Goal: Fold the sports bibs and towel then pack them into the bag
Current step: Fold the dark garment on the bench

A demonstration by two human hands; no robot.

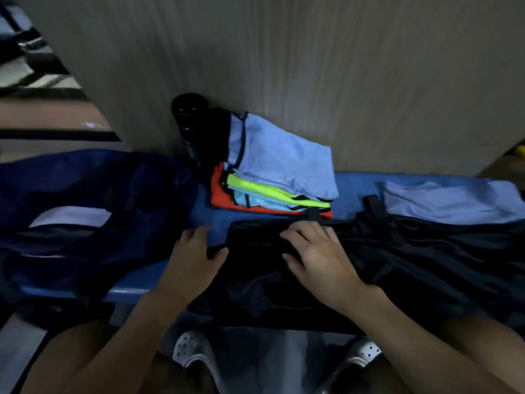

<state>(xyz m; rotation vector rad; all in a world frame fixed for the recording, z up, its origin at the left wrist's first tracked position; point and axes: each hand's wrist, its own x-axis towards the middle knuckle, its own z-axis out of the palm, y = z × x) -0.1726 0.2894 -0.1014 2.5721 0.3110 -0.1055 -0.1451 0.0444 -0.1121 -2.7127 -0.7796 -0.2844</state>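
Note:
A black bib [397, 260] lies spread over the front of the blue bench [352, 186]. My left hand [196, 251] pinches its left corner between thumb and fingers. My right hand [315, 251] rests on the bib's upper edge with fingers curled onto the cloth. Behind them sits a stack of folded bibs [272, 183]: light blue on top, then neon yellow, pale blue and orange. A light blue cloth [449, 203] lies at the right end of the bench. The dark blue bag [85, 200] stands open at the left.
A black bottle [190, 120] stands against the grey wall panel [312, 66] behind the stack. Below the bench edge I see my white perforated shoes [193, 351]. A yellow object [520, 150] shows at the far right edge.

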